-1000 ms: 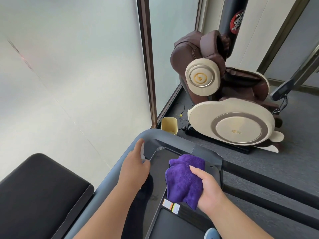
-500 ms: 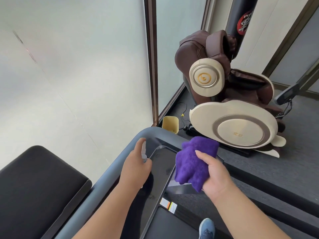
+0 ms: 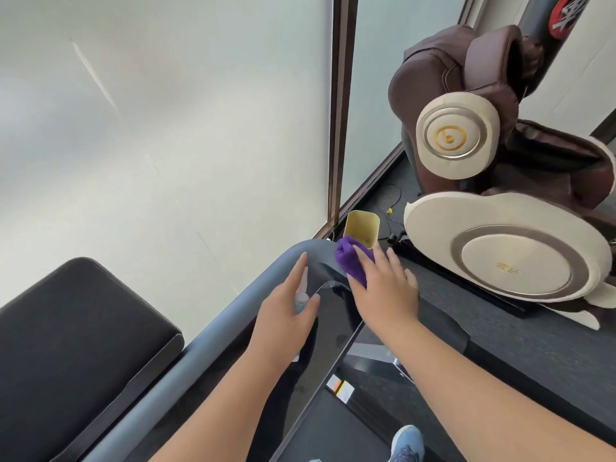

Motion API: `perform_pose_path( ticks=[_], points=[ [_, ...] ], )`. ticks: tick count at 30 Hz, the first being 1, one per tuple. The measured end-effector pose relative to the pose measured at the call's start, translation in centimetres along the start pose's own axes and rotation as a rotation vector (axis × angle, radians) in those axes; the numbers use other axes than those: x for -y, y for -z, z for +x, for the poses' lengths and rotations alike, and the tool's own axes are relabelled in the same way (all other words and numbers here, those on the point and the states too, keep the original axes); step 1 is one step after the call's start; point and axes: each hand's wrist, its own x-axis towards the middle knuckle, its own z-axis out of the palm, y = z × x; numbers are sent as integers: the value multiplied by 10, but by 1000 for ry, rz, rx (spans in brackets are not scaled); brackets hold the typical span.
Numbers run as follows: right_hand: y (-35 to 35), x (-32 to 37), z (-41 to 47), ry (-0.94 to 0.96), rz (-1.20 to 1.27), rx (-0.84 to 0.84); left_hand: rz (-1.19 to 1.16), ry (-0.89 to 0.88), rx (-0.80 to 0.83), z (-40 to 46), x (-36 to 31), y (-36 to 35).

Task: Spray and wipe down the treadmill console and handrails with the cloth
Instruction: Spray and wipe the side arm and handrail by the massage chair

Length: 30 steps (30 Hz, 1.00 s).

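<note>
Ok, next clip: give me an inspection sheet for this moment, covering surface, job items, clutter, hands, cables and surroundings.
Surface: dark glossy treadmill console inside a grey handrail that curves round its top.
Job's things: purple cloth pressed on the handrail's top curve; small spray bottle, mostly hidden in the hand.
Clutter: yellow cup on the floor beyond the rail.
Hands: left hand holds the spray bottle, forefinger extended; right hand lies flat on the cloth.
Cables: thin black cable on the floor near the window frame.
Surroundings: brown and cream massage chair, black padded bench, frosted glass wall, blue shoe.
</note>
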Motion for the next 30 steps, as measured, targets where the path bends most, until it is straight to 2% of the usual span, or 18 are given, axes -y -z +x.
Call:
perform_pose_path(
  ticks=[11,16,26,30],
  points=[
    [-39,72,31,335,-113,-102,-40,28,-94,-10,24,12],
    [-42,71,24,468,-143,-122,-99,83,-84,-18,30,8],
    [-14,-17,-15,82,12,-167,-11,19,-69,-10,7,-11],
    [-10,-48,-36,61,39,-162,-25,-7,-62,-10,12,-16]
  ],
)
